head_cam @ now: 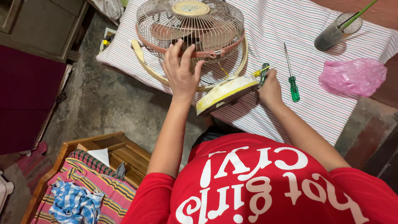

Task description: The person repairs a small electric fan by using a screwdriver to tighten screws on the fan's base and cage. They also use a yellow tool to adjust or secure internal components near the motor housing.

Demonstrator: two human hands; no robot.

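Screwdriver (292, 75), pink bag (352, 76), glass (336, 32) lie beside fan (195, 29).

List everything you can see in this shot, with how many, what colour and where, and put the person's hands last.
table fan: one, beige wire cage, lying on the striped cloth.
fan base: one, cream and yellow, tilted at the cloth's near edge.
striped cloth: one, white with thin stripes, covering the table.
green screwdriver: one, lying on the cloth, right of the hands.
pink plastic bag: one, far right.
glass: one, clear, green stick inside, upper right.
wooden bench: one, lower left, with striped and checked fabrics.
left hand: resting on the fan cage.
right hand: holds a small screwdriver at the base.
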